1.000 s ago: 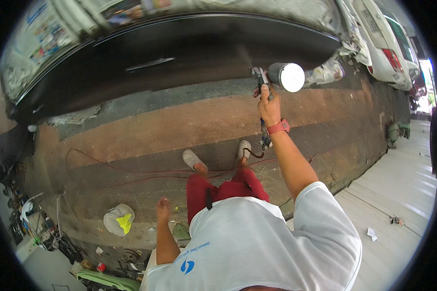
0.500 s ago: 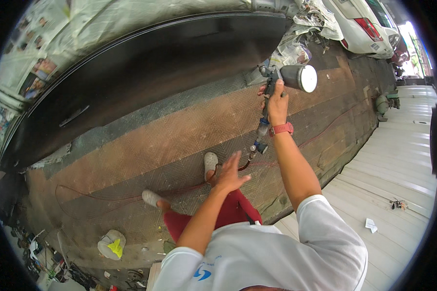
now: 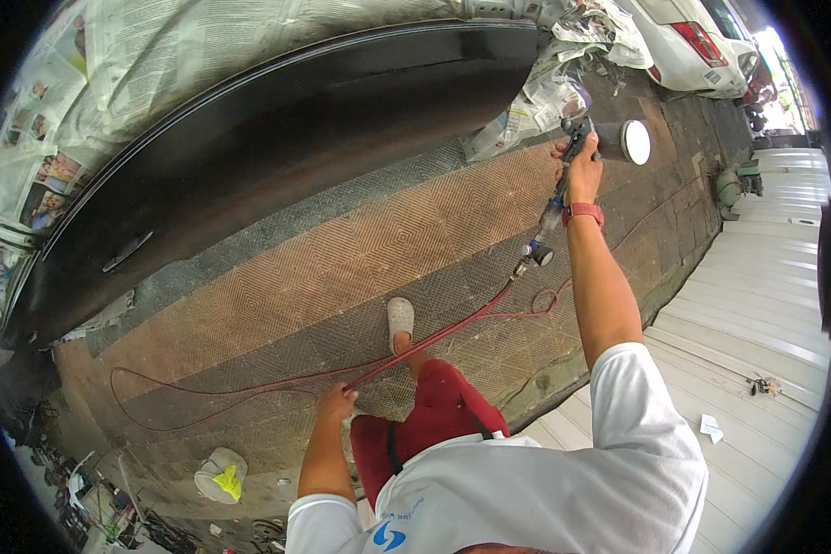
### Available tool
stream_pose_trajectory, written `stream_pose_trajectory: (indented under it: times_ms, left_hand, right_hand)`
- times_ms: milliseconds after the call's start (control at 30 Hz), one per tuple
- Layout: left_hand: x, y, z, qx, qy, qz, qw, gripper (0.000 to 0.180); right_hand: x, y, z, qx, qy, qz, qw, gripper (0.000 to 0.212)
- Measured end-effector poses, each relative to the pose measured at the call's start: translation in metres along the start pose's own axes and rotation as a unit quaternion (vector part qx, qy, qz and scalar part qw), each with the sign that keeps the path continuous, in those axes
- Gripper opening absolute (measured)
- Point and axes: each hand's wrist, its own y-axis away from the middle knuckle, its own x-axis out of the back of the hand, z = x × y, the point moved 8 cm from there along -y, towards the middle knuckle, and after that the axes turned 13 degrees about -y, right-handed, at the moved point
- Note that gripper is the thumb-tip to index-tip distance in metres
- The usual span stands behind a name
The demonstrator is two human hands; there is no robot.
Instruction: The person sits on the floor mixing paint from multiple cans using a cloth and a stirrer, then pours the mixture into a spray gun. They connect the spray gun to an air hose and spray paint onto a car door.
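My right hand (image 3: 582,174) is wrapped round the grip of a paint spray gun (image 3: 576,138), held out to the far right. A dark cup with a white lid (image 3: 635,143) sits on the gun, and a small gauge (image 3: 543,256) hangs below its handle. From there a red air hose (image 3: 452,328) runs down to my left hand (image 3: 338,401), which is closed on it beside my leg. Left of the gun stands a long black car panel (image 3: 277,138) with a door handle (image 3: 127,251), its surroundings masked in newspaper (image 3: 166,69).
The hose loops over the patterned floor mats (image 3: 342,240) near my feet. A white car (image 3: 697,42) is parked at the far right. White corrugated sheeting (image 3: 748,314) lies right, with a green machine (image 3: 734,189) behind. A bucket with a yellow cloth (image 3: 214,475) stands lower left.
My right hand has carried the spray gun farther right. My left hand has moved down and left, from open fingers to a grip on the hose, which now stretches taut.
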Motion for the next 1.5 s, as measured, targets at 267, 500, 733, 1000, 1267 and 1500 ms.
stream_pose_trajectory:
  times_ms: [267, 500, 733, 1000, 1267, 1500]
  left_hand:
    - [-0.141, 0.084, -0.177, 0.090, 0.255, 0.006, 0.963, 0.070]
    - [-0.114, 0.068, -0.126, -0.015, 0.386, 0.065, 0.920, 0.114]
    - [-0.004, 0.056, -0.120, -0.140, 0.373, 0.237, 0.886, 0.121]
    - [0.013, 0.018, -0.209, -0.111, 0.477, 0.124, 0.863, 0.080]
    - [-0.159, -0.001, -0.305, -0.039, 0.317, 0.097, 0.943, 0.045]
    - [-0.268, 0.027, -0.313, 0.057, 0.197, -0.019, 0.979, 0.047]
  right_hand:
    - [-0.086, 0.162, 0.033, 0.067, 0.073, -0.173, 0.980, 0.053]
    - [-0.223, 0.394, -0.001, 0.084, -0.047, -0.310, 0.946, 0.060]
    - [-0.349, 0.581, -0.022, 0.031, -0.085, -0.386, 0.918, 0.062]
    - [-0.469, 0.735, -0.004, 0.071, -0.107, -0.450, 0.884, 0.059]
    - [-0.512, 0.768, 0.020, -0.076, -0.118, -0.507, 0.851, 0.052]
    - [-0.379, 0.604, 0.047, -0.009, 0.028, -0.343, 0.939, 0.071]
